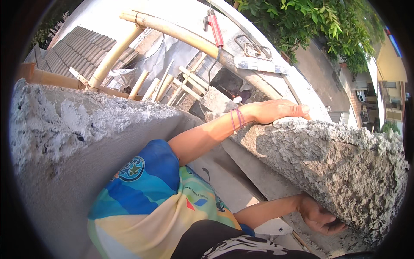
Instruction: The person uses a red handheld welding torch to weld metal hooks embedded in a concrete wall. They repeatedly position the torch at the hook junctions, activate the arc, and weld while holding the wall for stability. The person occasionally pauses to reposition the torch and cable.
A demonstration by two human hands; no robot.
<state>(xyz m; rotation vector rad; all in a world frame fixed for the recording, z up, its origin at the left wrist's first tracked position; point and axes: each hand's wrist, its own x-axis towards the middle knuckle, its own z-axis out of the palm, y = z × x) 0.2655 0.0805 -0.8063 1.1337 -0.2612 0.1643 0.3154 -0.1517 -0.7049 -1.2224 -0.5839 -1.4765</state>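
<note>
My left hand, with thin purple bands at the wrist, lies over the top edge of a rough, mortar-crusted concrete wall. Its thumb stretches to the right along the wall; the other fingers are mostly hidden. Lower down, my right hand is in shade beside the foot of the same wall. Its palm is partly turned up and the fingers are loosely bent and apart, with nothing visible in them. A small pale plate with holes is beside my right forearm.
A second rough-topped wall stands at left. Bamboo poles form a frame beyond, with cut bamboo pieces below. A red-handled corded tool hangs near bent metal rods. Tiled roof and leafy branches lie farther off.
</note>
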